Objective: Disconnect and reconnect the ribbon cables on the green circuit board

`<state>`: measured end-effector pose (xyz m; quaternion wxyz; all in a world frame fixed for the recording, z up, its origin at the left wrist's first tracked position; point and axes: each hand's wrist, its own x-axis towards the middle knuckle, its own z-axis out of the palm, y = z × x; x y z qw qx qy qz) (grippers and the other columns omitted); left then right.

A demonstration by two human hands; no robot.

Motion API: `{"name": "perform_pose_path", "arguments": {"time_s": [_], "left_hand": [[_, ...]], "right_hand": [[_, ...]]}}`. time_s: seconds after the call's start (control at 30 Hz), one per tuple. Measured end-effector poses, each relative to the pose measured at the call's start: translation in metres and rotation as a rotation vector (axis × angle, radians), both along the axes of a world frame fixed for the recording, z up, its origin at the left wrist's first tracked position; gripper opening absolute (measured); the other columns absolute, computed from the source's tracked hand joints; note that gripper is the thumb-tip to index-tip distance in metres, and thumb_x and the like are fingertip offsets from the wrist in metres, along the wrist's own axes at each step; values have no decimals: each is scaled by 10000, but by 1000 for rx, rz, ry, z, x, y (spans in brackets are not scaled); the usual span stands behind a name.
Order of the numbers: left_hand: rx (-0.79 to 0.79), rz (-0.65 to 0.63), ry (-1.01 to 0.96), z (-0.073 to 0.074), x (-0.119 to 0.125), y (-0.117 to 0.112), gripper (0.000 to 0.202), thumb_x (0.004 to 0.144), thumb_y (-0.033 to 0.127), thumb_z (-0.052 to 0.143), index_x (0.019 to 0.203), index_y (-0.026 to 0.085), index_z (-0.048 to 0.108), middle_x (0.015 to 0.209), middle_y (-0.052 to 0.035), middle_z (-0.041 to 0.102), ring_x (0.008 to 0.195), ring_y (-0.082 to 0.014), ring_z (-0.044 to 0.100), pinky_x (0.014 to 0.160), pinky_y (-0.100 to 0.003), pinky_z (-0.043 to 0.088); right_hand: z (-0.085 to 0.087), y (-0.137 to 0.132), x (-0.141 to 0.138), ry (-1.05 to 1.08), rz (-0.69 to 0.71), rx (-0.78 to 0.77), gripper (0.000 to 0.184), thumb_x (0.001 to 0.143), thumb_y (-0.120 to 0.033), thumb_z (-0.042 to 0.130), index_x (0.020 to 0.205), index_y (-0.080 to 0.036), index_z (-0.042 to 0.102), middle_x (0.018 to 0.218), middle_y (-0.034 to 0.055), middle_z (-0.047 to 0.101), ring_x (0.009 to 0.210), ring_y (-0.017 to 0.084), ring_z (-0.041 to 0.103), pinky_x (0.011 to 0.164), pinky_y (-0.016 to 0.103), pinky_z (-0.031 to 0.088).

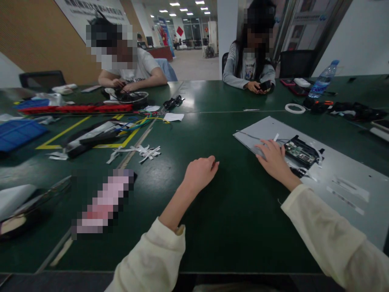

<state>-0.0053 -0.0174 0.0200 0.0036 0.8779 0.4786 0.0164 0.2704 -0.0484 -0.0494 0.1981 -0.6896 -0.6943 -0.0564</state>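
A grey metal panel (pixel 340 170) lies flat on the green table (pixel 231 211) at the right. A small circuit board in a black frame (pixel 299 152) sits on it, with thin wires and tape strips around it. My right hand (pixel 273 158) rests on the panel's near-left part, fingers stretched out flat, just left of the board. My left hand (pixel 200 172) hovers over or rests on bare table left of the panel, fingers loosely curled with the tips pinched together. Whatever those fingertips hold is too small to make out.
Torn white tape strips (pixel 142 152) lie at centre left, near a long black-and-silver part (pixel 91 138) inside yellow floor-tape lines. A tape roll (pixel 294 108) and a water bottle (pixel 322 80) stand at the back right. Two people sit across the table, hands busy.
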Motion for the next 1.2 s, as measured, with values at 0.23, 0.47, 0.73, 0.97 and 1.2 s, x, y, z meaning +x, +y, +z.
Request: {"name": "perform_pose_path", "arguments": {"time_s": [0.23,0.47,0.73,0.97,1.2], "left_hand": [[-30,14,5,0,1,0,368,951,415,301,895,167,567,763,-61,643,658,-172,607,580,-267,417],[-21,-5,3,-3,0,1,361,952,407,300,886,173,567,756,-61,643,666,-186,615,579,-279,419],[-36,10,14,-1,1,0,341,948,398,316,887,174,566,771,-58,652,674,-180,618,580,-272,420],[-41,-9,-11,-4,-1,2,322,948,386,320,877,179,557,735,-42,633,642,-174,603,555,-264,402],[-64,-23,-36,-5,0,0,320,951,384,317,873,178,550,702,-36,612,611,-159,583,538,-254,383]], "right_hand": [[-10,17,50,-99,-206,70,372,900,-308,364,1217,-212,533,1366,116,440,1300,351,266,994,680,145],[-8,20,73,-104,-213,113,272,864,-244,401,1009,-211,629,1276,92,526,1268,308,331,992,691,113],[-9,6,77,-116,-247,107,279,873,-267,406,990,-277,659,1310,59,498,1283,318,293,952,722,145],[-19,11,98,-150,-362,152,304,898,-308,389,1031,-276,660,1318,75,493,1261,335,293,928,743,101],[-23,3,122,-214,-294,54,373,894,-333,393,1193,-287,610,1411,134,396,1300,410,210,905,711,130]]}}
